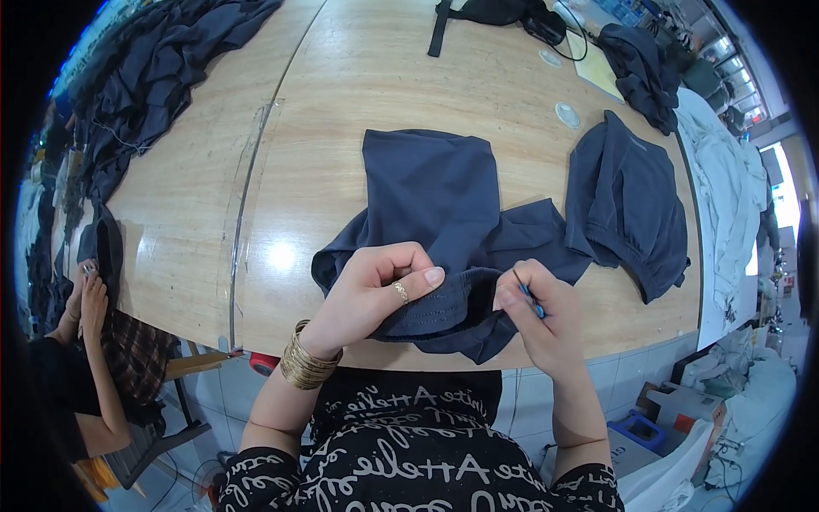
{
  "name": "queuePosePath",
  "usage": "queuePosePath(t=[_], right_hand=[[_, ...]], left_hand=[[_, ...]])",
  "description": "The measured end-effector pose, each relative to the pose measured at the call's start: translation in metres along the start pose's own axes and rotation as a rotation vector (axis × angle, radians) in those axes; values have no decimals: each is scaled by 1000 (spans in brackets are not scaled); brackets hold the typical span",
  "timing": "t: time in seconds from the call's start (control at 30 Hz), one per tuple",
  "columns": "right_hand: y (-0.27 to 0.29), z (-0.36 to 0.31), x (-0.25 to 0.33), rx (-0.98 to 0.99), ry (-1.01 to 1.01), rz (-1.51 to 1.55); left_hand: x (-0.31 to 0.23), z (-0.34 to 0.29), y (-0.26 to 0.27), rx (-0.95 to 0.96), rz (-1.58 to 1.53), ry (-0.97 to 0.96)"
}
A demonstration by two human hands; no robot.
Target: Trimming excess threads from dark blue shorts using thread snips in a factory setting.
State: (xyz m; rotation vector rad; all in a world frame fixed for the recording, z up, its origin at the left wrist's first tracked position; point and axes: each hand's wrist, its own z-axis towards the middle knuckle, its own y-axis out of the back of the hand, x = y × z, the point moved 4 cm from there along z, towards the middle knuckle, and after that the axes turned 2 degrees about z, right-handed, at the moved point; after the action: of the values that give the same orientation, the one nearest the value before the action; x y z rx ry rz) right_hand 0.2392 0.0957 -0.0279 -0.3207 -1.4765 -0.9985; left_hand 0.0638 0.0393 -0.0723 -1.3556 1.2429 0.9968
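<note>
Spanning the view: a pale wooden worktop (358,85), its near edge just in front of the person.
Heap at far left: dark garments (145,77) piled along the worktop's left edge.
Garment in hand: a navy knit garment (431,196) lies flat at the centre, its stitched hem pulled to the near edge.
Second garment: a folded navy piece (627,205) lies just right of it, apart from both hands.
Left hand (380,286): its grip is closed, thumb over fingers, pinching the hem; a ring and gold bangles (305,363) show.
Right hand (537,316): its grip is closed on a small blue-handled thread tool (529,294), tip at the hem.
Co-worker: another person's hand (90,294) at far left.
</note>
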Motion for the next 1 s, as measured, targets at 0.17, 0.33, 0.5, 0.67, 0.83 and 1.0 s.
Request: queuePosePath(t=[0.17,0.33,0.5,0.67,0.83,1.0], right_hand=[[-9,-3,7,-32,64,-42],[-16,-5,4,-36,66,35],[-20,1,8,66,55,-78],[-22,1,8,100,32,-91],[-12,-4,3,31,-77,122],[-13,-4,4,70,-4,-12]], left_hand=[[-2,1,-1,17,-35,4],[-2,1,-1,29,-79,-2],[0,2,-1,25,-59,-5],[3,3,-2,8,-61,-5],[5,2,-2,-9,-98,24],[5,2,-2,-8,-115,22]])
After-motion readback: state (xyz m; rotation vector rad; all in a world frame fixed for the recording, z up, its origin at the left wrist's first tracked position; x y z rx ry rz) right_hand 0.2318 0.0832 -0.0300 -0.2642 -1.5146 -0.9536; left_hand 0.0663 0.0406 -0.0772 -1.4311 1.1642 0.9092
